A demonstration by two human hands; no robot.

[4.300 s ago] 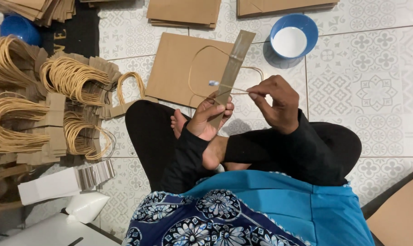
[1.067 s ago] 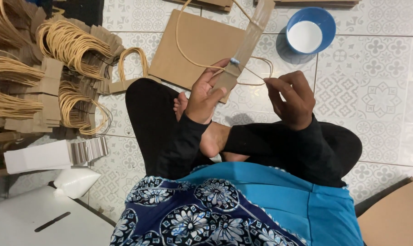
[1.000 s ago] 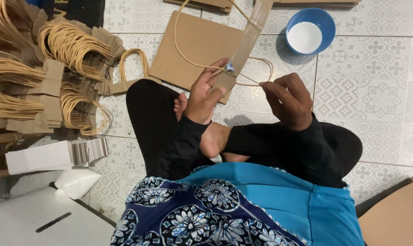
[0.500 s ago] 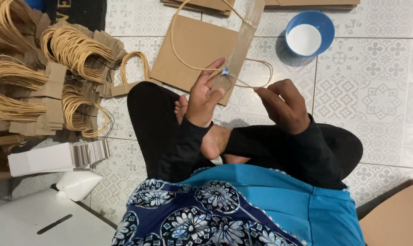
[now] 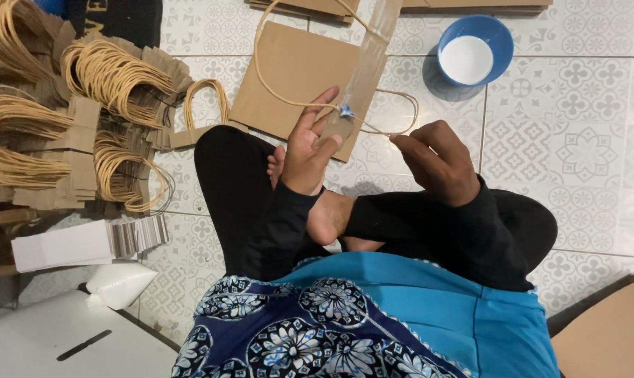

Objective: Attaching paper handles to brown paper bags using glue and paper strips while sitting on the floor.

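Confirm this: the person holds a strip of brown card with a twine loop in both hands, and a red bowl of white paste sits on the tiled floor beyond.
One thing is wrong: the bowl is blue, not red, as the head view shows. The left hand holds the card strip, the right hand the twine loop, over the tiled floor.

Flat brown kraft-paper bag (image 5: 296, 77): matt, smooth. Long folded brown paper strip (image 5: 362, 77): matt. Tan twisted paper-cord handle loop (image 5: 394, 105): fibrous, dull. Round blue plastic bowl (image 5: 495, 28): smooth, slight sheen. Patterned pale ceramic floor tiles (image 5: 576, 133): glazed, faintly glossy. Stacked tan cord handles (image 5: 114, 70): rough, matt.
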